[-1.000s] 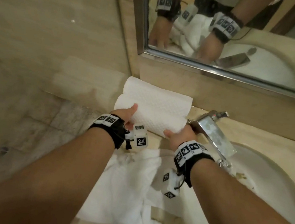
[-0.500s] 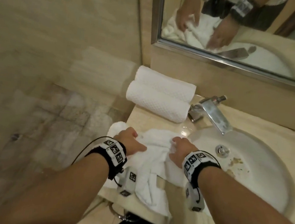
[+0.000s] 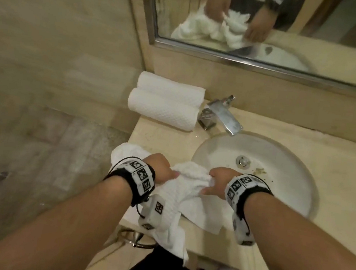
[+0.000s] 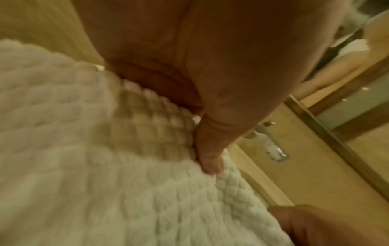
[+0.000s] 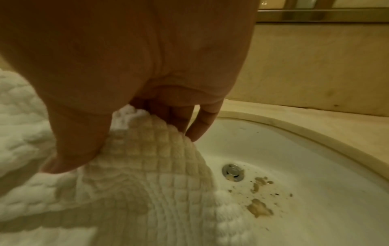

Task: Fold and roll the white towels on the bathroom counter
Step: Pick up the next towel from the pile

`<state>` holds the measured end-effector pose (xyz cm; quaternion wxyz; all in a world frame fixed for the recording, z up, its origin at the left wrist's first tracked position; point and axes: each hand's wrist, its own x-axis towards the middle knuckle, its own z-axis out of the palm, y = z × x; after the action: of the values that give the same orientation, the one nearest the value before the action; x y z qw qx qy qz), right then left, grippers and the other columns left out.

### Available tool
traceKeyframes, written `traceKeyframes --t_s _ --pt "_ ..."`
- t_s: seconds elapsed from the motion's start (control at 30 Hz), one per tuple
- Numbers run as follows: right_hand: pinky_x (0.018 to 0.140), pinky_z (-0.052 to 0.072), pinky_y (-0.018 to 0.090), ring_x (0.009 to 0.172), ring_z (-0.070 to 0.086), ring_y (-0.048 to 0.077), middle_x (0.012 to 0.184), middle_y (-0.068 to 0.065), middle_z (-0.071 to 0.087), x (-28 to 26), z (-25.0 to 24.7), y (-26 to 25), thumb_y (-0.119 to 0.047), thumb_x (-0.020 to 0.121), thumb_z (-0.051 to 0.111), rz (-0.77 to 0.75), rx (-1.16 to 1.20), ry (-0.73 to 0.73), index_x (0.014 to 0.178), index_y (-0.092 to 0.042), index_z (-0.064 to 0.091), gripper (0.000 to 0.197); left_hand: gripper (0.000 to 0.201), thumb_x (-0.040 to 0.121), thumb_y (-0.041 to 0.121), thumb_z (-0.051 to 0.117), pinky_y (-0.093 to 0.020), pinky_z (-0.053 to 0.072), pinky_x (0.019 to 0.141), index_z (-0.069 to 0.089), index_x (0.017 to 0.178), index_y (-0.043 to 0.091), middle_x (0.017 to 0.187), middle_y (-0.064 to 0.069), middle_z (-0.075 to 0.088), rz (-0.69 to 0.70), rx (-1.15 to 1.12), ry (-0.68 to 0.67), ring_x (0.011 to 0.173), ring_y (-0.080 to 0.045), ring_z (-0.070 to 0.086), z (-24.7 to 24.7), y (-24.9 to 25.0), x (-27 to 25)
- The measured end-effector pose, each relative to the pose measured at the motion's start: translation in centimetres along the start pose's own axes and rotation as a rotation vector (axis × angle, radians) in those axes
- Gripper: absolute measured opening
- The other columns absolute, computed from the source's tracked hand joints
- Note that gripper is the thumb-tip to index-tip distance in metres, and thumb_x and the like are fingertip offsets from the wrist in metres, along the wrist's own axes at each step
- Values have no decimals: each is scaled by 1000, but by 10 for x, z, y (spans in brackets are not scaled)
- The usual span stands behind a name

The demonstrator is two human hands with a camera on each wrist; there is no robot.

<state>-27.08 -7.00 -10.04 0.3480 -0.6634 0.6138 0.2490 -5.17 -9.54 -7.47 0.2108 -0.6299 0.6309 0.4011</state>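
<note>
**White towel bunched at the basin edge**

Head view: white waffle cloth, the towel (image 3: pixel 179 193), lies crumpled on the front of the desk (image 3: pixel 161 137), one flap over the sink (image 3: pixel 281 161) rim and another hanging off the front edge. Left hand (image 3: pixel 159 168) and right hand (image 3: pixel 218 181) each clutch a bunch of it, knuckles up, wrists near together. Two rolls (image 3: pixel 165 104) sit by the wall beside the tap (image 3: pixel 222 115). Risk, as I judge it: the hanging part could drag the cloth off the desk if either grip loosens.

Left wrist view: the left hand (image 4: pixel 189 74) has its fingers curled into the towel (image 4: pixel 94 166), thumb (image 4: pixel 208 159) pressing the fold. Blur hides the finer grip.

Right wrist view: the right hand (image 5: pixel 126 66) pinches a peak of towel (image 5: pixel 147 166) just above the sink (image 5: pixel 294 149). Brown specks (image 5: pixel 260 208) lie near the drain (image 5: pixel 232 171); a sagging flap could pick them up and soil the cloth.
</note>
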Motion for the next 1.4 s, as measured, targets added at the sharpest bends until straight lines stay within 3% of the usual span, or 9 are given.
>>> traceKeyframes --t_s 0.13,0.23,0.4,0.63,0.73,0.9,1.07,1.27,1.4 --pt "83 51 34 90 61 20 100 -2 64 -31 -1 49 -77 77 60 24 89 59 100 -26 61 56 52 96 59 55 -31 41 77 66 95 8 113 -16 68 58 101 88 99 -30 63 -9 62 -17" --pt "84 51 36 87 60 20 99 -3 64 -70 -5 98 -82 77 53 53 183 215 107 -27 64 63 48 96 56 57 -31 42 78 66 101 9 114 -13 67 132 115 167 96 -28 61 -12 130 -36" --pt "73 47 34 78 58 22 91 -2 65 -150 -27 188 -56 96 49 114 422 551 100 -20 65 39 59 105 55 41 -31 39 82 66 112 3 125 -16 65 333 190 263 115 -34 60 -27 261 -96" --pt "60 42 31 74 60 23 84 -3 64 -254 -57 295 -57 91 51 303 694 1189 101 -25 58 34 35 87 40 76 -48 57 93 80 96 6 98 -16 78 803 -677 468 99 -32 73 -31 411 -192" --pt "66 45 33 78 60 24 90 -3 65 -284 -53 330 -55 93 49 347 742 1280 105 -28 57 31 43 75 46 78 -47 58 86 80 90 6 98 -20 76 914 -865 436 84 -26 72 -27 448 -219" --pt "66 41 30 78 58 21 88 -9 61 -318 -36 359 -56 89 51 356 688 1361 103 -28 56 31 19 90 30 75 -49 56 93 80 83 13 92 -10 78 1042 -978 285 85 -24 71 -4 487 -234" --pt "74 49 34 79 57 23 91 -8 61 -314 -2 375 -54 82 59 437 725 1261 105 -33 53 32 17 93 29 73 -50 57 96 80 92 13 100 -13 78 998 -972 164 98 -31 74 29 484 -223" --pt "91 52 38 106 65 27 119 2 67 -265 92 386 -43 87 52 623 273 202 118 -22 64 39 44 90 51 71 -41 60 90 70 114 14 110 -5 74 460 234 -178 99 -25 72 129 411 -125" --pt "92 52 37 101 65 29 118 9 69 -241 131 378 -39 85 49 656 364 68 111 -16 67 39 55 94 57 59 -33 56 77 73 112 7 103 -11 76 353 390 -215 83 -25 70 175 364 -82"
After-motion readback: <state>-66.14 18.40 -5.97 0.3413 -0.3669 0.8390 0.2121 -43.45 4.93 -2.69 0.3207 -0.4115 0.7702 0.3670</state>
